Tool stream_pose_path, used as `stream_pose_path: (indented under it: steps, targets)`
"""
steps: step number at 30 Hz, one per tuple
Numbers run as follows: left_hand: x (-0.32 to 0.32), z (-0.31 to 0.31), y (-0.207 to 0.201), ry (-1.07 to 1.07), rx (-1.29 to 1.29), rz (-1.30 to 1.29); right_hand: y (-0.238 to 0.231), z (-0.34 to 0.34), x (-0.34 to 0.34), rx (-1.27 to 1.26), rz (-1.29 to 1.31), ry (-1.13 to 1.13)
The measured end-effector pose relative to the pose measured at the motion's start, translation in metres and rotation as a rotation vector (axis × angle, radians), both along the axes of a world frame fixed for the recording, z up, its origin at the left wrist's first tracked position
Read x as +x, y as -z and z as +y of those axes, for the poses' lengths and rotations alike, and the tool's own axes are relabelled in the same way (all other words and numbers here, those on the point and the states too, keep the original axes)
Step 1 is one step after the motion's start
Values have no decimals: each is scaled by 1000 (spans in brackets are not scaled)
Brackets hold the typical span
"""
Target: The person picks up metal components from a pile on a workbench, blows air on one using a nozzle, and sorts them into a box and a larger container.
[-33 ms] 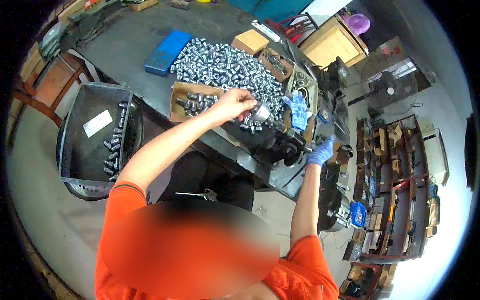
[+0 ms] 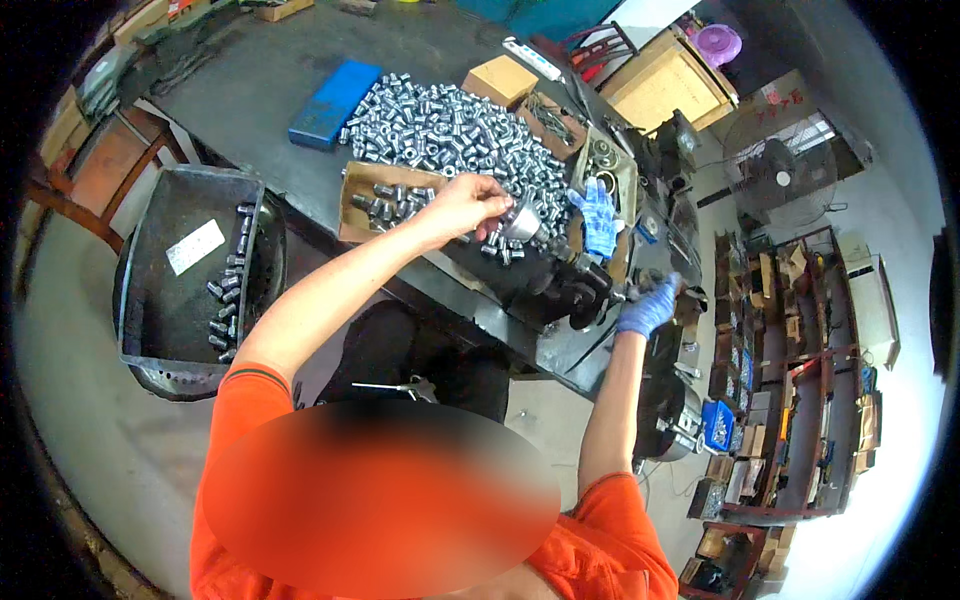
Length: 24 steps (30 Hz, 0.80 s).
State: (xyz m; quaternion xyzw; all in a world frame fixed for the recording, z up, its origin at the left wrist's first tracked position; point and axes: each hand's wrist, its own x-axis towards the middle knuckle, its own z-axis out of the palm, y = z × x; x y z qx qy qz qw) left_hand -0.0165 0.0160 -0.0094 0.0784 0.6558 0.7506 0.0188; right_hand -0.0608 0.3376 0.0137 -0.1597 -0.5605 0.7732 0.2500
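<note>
My bare left hand (image 2: 465, 205) reaches over the bench and pinches a shiny metal sleeve (image 2: 520, 220) at the top of a dark bench machine (image 2: 560, 290). My right hand (image 2: 648, 308), in a blue glove, is closed around a handle on the right side of that machine. A large heap of similar metal sleeves (image 2: 450, 125) lies on the steel bench (image 2: 250, 80) just beyond my left hand. A shallow cardboard tray (image 2: 350, 205) under my left wrist holds several more sleeves.
A spare blue glove (image 2: 600, 215) lies by the machine. A black bin (image 2: 150, 290) with several sleeves stands at the lower left. A blue case (image 2: 335, 100), cardboard boxes (image 2: 500, 78), a floor fan (image 2: 775, 175) and stocked shelves (image 2: 800, 380) surround the bench.
</note>
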Motion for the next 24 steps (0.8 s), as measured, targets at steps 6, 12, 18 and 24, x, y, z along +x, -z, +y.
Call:
stream_pose_path:
  steps: [6, 12, 18, 24]
  targets:
    - [6, -3, -5, 24, 69, 3, 2, -15, 93, -126, 110, 66]
    - [7, -7, 2, -38, 116, 51, 95, 24, 27, -152, -77, -265]
    - [24, -51, 11, -329, -734, 275, 25, 11, -21, 184, 39, 64]
    - [99, -137, -13, -361, -1098, 278, -16, -8, 77, -98, 91, 28]
